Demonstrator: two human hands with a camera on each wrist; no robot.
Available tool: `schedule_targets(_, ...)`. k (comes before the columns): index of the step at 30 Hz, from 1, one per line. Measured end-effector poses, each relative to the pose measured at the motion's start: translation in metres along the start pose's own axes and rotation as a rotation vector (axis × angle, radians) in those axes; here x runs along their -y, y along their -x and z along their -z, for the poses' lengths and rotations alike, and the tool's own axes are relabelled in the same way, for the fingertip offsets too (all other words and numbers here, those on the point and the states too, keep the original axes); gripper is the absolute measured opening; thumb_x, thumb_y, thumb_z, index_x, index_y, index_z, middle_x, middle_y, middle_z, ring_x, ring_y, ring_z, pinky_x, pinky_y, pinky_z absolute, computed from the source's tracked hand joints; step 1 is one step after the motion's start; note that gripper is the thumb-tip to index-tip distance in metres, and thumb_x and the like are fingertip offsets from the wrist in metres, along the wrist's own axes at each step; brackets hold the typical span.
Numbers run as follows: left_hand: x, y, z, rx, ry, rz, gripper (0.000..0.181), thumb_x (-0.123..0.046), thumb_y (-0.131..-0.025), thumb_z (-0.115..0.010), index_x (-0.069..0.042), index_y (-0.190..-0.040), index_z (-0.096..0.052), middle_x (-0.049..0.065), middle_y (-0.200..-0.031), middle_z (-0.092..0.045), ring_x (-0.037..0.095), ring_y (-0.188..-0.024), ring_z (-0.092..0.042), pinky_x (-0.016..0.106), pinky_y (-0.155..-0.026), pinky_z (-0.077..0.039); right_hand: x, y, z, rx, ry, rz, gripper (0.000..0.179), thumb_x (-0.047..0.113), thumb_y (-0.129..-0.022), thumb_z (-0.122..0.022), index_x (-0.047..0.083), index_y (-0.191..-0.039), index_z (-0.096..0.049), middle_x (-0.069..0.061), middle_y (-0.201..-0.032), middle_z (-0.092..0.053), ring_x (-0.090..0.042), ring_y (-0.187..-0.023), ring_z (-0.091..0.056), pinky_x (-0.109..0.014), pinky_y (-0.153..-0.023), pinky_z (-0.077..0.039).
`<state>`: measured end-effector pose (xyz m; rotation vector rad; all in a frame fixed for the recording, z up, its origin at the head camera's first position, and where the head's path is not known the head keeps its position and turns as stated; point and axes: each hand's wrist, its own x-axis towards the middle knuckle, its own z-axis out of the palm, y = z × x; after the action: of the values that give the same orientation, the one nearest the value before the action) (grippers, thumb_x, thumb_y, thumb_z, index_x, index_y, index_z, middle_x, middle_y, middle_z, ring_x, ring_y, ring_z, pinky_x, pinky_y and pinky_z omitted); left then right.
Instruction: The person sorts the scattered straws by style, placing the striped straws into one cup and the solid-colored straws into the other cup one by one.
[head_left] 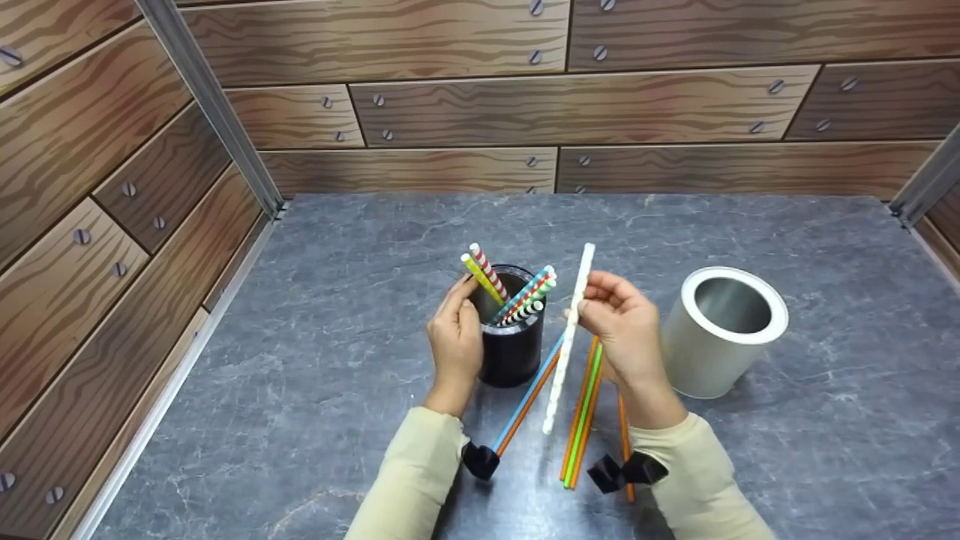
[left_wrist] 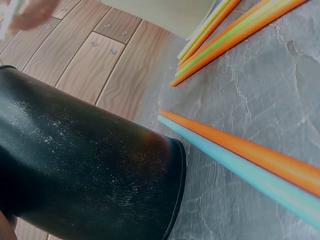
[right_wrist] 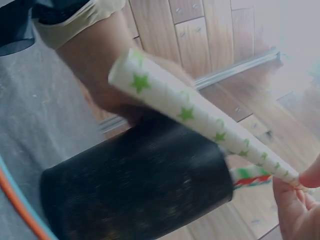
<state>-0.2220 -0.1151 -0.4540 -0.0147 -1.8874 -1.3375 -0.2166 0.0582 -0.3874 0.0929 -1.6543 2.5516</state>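
Observation:
My left hand (head_left: 456, 319) grips the left side of a black cylindrical can (head_left: 511, 356), which stands upright on the table. Several patterned paper straws (head_left: 517, 300) lean inside it, in yellow, red-striped, blue, green and black-striped designs. Just right of the can, my right hand (head_left: 622, 319) pinches a white paper straw with green stars (right_wrist: 186, 113) between thumb and fingers. That straw slants, its lower end pointing toward me. In the left wrist view the can's dark wall (left_wrist: 85, 150) fills the lower left, and only a sliver of the left hand shows.
Plain straws lie on the grey table (head_left: 337, 315): a blue and orange pair (head_left: 529, 397), an orange and green group (head_left: 581, 420) and another orange one (head_left: 625, 450). A light-coloured can with a white rim (head_left: 697, 360) stands right of my right hand. Wood-patterned walls (head_left: 450, 112) enclose the table.

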Motion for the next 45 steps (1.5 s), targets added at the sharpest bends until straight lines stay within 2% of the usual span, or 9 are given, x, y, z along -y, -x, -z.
schedule_targets(4, -0.001, 0.0, 0.0, -0.002, -0.007, 0.0, 0.033, 0.002, -0.085, -0.043, 0.001, -0.105, -0.068, 0.013, -0.115, -0.065, 0.026, -0.11, -0.06, 0.036, -0.094, -0.046, 0.011, 0.007, -0.004, 0.024, -0.062, 0.132, 0.034, -0.024, -0.072, -0.048, -0.001, -0.093, -0.061, -0.009, -0.08, -0.054, -0.012, -0.067, -0.055, -0.023, -0.063, -0.055)
schedule_targets(9, -0.001, 0.0, 0.0, -0.007, -0.01, 0.001, 0.033, 0.002, -0.084, -0.042, 0.002, -0.105, -0.068, 0.015, -0.115, -0.064, 0.025, -0.109, -0.06, 0.036, -0.093, -0.047, 0.019, 0.014, -0.01, 0.03, -0.161, 0.339, 0.035, -0.025, -0.071, -0.047, -0.002, -0.094, -0.062, -0.01, -0.079, -0.055, -0.015, -0.068, -0.056, -0.023, -0.063, -0.055)
schedule_targets(13, -0.001, 0.0, 0.0, -0.01, -0.012, 0.0, 0.033, 0.002, -0.084, -0.043, 0.001, -0.105, -0.068, 0.014, -0.114, -0.065, 0.026, -0.109, -0.06, 0.037, -0.093, -0.047, 0.019, 0.018, -0.016, -0.013, -0.241, 0.495, 0.032, -0.022, -0.072, -0.049, -0.005, -0.098, -0.059, -0.013, -0.081, -0.055, -0.018, -0.072, -0.057, -0.028, -0.067, -0.056)
schedule_targets(17, -0.001, 0.001, -0.001, -0.006, -0.007, 0.0, 0.033, 0.001, -0.085, -0.043, 0.001, -0.106, -0.068, 0.015, -0.114, -0.065, 0.025, -0.11, -0.06, 0.037, -0.093, -0.047, 0.016, 0.02, -0.018, -0.067, -0.319, 0.596, 0.033, -0.022, -0.071, -0.049, -0.007, -0.099, -0.058, -0.013, -0.082, -0.054, -0.019, -0.073, -0.057, -0.03, -0.069, -0.056)
schedule_targets(24, -0.001, 0.0, 0.0, -0.007, -0.01, -0.005, 0.033, 0.001, -0.085, -0.042, 0.002, -0.105, -0.068, 0.014, -0.114, -0.065, 0.025, -0.109, -0.06, 0.037, -0.093, -0.047, 0.02, 0.02, -0.022, -0.131, -0.379, 0.72, 0.035, -0.022, -0.069, -0.047, -0.008, -0.099, -0.057, -0.014, -0.081, -0.054, -0.023, -0.071, -0.06, -0.034, -0.068, -0.056)
schedule_targets(31, -0.001, 0.0, 0.0, -0.014, -0.009, -0.006, 0.033, 0.002, -0.084, -0.043, 0.002, -0.105, -0.068, 0.013, -0.114, -0.065, 0.024, -0.109, -0.06, 0.036, -0.093, -0.047, 0.018, 0.02, -0.024, -0.097, -0.299, 0.799, 0.038, -0.021, -0.07, -0.046, -0.008, -0.105, -0.057, -0.014, -0.084, -0.055, -0.022, -0.076, -0.06, -0.035, -0.071, -0.056)
schedule_targets(36, -0.001, 0.0, 0.0, -0.012, 0.001, -0.002, 0.033, 0.002, -0.084, -0.042, 0.002, -0.105, -0.068, 0.014, -0.115, -0.065, 0.024, -0.11, -0.06, 0.037, -0.093, -0.047, 0.014, 0.018, -0.026, -0.102, -0.286, 0.876, 0.04, -0.02, -0.07, -0.047, -0.011, -0.107, -0.056, -0.014, -0.086, -0.057, -0.024, -0.077, -0.062, -0.036, -0.071, -0.056)
schedule_targets(45, -0.001, 0.0, 0.0, -0.007, 0.004, 0.001, 0.033, 0.002, -0.085, -0.042, 0.002, -0.106, -0.068, 0.015, -0.115, -0.064, 0.026, -0.11, -0.059, 0.037, -0.093, -0.047, 0.005, 0.016, -0.031, -0.098, -0.198, 0.936, 0.039, -0.021, -0.07, -0.046, -0.011, -0.107, -0.055, -0.014, -0.086, -0.057, -0.024, -0.078, -0.063, -0.035, -0.074, -0.055)
